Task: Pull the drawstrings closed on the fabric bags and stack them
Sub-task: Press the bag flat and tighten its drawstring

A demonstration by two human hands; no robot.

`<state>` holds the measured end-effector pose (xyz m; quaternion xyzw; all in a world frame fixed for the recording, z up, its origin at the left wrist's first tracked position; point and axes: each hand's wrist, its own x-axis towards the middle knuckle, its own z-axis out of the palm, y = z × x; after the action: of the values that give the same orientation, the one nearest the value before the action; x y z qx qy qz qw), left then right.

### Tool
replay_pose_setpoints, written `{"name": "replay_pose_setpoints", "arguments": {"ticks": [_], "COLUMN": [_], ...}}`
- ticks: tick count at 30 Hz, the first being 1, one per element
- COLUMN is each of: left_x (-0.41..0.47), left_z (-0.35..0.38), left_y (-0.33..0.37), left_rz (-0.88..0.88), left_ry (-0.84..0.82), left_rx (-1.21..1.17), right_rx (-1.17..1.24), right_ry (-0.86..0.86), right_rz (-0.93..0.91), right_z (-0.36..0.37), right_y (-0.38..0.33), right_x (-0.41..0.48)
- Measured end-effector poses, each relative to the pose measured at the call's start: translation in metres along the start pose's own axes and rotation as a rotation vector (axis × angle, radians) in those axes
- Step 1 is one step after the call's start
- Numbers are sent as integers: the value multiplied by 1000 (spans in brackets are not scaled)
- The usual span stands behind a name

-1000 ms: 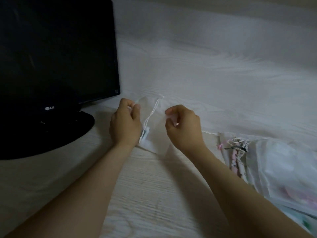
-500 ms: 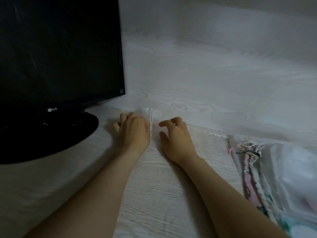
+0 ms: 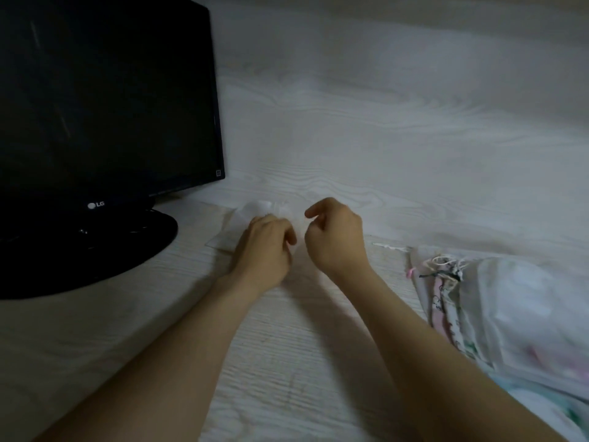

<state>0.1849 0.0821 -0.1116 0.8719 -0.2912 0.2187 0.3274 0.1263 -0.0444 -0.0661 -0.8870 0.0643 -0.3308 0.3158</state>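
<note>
On the pale desk (image 3: 318,362) by the LG monitor (image 3: 105,100), the left hand (image 3: 264,247) is gripping a soft, light white fabric bag (image 3: 247,215), probably best pulled by its cords, while the right hand (image 3: 334,234) is curling alongside, hold unclear.

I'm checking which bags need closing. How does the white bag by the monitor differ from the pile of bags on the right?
The white bag is plain and lies alone, while the pile of bags holds several overlapping ones, some with pink and green prints. The left hand holds the white bag, but nothing touches the pile of bags. Both lie on the pale wood-grain table.
</note>
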Motion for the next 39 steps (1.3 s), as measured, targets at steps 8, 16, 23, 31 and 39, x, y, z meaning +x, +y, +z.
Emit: {"name": "replay_pose_setpoints", "arguments": {"ticks": [8,16,23,31,39], "left_x": [-30,-43,-22,-24,-29], "left_z": [6,38,62,90,88], "left_y": [59,117,144,169,158], "left_rz": [147,311,264,225,271], "left_ry": [-399,-475,-370,-244,-307], "left_rx": [-167,-207,-63,-12,-122], "right_rx": [-156,-682,-817,-740,-728], "right_ry": [-39,2,64,7,19], "right_rz": [-185,-305,116,431,325], "right_z": [-68,-129,-160,-157,-171], "right_y": [-13,59,89,108,88], "right_x": [-25,-57,-66,-66,-69]}}
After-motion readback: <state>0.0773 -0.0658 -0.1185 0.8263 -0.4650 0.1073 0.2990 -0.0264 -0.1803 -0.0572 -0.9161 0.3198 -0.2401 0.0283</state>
